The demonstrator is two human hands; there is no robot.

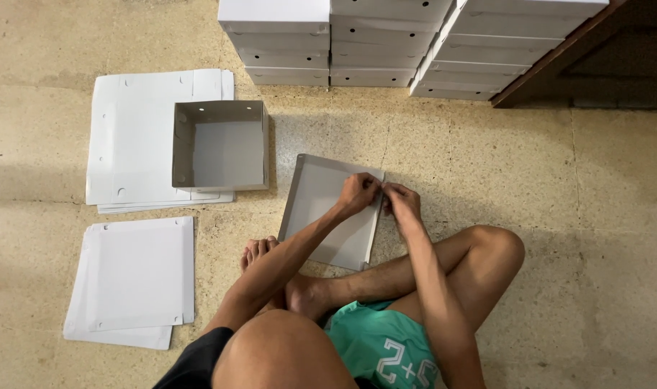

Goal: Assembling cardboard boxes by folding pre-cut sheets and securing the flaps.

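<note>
Stacks of finished white cardboard boxes (386, 43) beyond the half-folded grey-white cardboard tray (328, 212), flat white cardboard sheets (137, 137) left of it, open grey box (219, 146) on them, left hand (357, 193) and right hand (402, 202) pinch tray's right edge

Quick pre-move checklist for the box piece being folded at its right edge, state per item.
1. Both hands on the piece: left hand and right hand pinch the right edge of the grey cardboard tray: ok.
2. Tray flat on the floor: ok.
3. Left wall folded up: ok.
4. Right corner tab locked: cannot tell, fingers hide it.
5. Finished open box apart from the tray: ok.
6. Flat sheets lying at the left: ok.
</note>
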